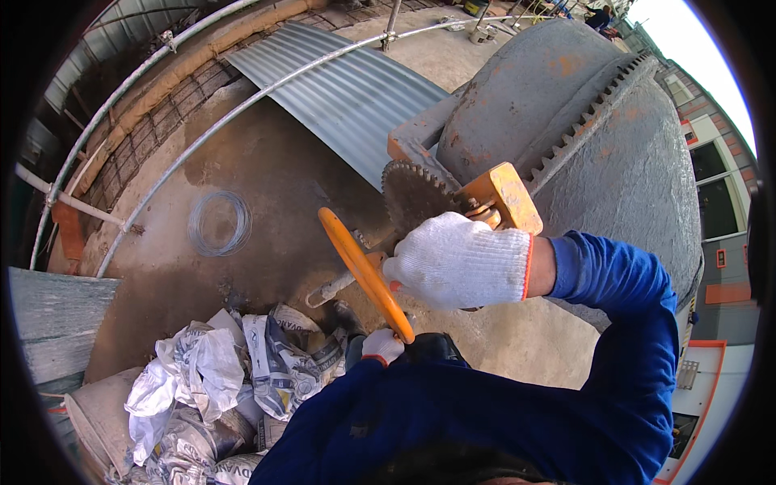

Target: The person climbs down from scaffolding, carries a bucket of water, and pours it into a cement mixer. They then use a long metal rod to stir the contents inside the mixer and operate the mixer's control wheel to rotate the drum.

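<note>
A yellow-orange handwheel (366,275) stands edge-on before me at the side of a grey concrete mixer. At its lower end my left hand (383,346), in a white knit glove, is closed on the rim; most of its fingers are hidden. My right hand (457,263), gloved with an orange cuff edge, is curled closed between the wheel and a yellow metal bracket (517,198). What its fingers hold is out of sight beneath the glove. Just beyond it are a toothed pinion gear (412,194) and the large mixer drum (558,105) with its toothed ring (594,113).
Crumpled cement bags (210,380) lie at the lower left beside a tipped drum-shaped container (101,412). A coil of wire (220,224) rests on the concrete floor. Corrugated metal sheet (347,89) lies beyond, crossed by a pipe railing (267,90). A distant person (598,18) is at the top right.
</note>
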`<action>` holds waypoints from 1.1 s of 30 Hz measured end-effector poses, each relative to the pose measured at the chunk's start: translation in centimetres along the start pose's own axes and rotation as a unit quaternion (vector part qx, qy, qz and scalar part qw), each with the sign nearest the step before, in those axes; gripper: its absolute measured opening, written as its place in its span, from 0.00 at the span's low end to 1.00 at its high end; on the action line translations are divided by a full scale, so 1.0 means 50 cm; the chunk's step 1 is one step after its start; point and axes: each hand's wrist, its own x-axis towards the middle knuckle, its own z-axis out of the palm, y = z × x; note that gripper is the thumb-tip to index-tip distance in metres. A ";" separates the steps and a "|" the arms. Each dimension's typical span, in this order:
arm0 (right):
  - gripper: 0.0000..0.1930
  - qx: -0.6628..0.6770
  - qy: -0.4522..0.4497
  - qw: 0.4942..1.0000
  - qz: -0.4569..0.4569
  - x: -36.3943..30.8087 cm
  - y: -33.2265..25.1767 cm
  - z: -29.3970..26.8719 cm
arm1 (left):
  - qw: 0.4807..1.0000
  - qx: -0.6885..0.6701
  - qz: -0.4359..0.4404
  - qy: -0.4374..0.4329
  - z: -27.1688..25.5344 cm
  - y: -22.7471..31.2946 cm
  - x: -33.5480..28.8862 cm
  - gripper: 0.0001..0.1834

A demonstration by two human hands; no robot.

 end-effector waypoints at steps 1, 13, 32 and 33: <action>0.13 0.010 -0.022 1.000 0.001 0.003 0.002 -0.015 | 1.000 -0.001 0.012 0.005 0.000 0.003 0.000 0.25; 0.13 0.093 -0.123 0.988 0.003 0.022 -0.010 -0.050 | 0.978 -0.098 0.155 0.099 0.132 -0.137 0.102 0.22; 0.13 0.058 0.053 0.997 -0.004 -0.004 0.015 0.001 | 0.903 -0.279 0.002 -0.327 -0.058 -0.053 0.009 0.22; 0.13 0.070 0.037 0.997 -0.007 0.002 0.010 -0.015 | 0.859 -0.382 -0.080 -0.332 -0.036 -0.069 0.005 0.20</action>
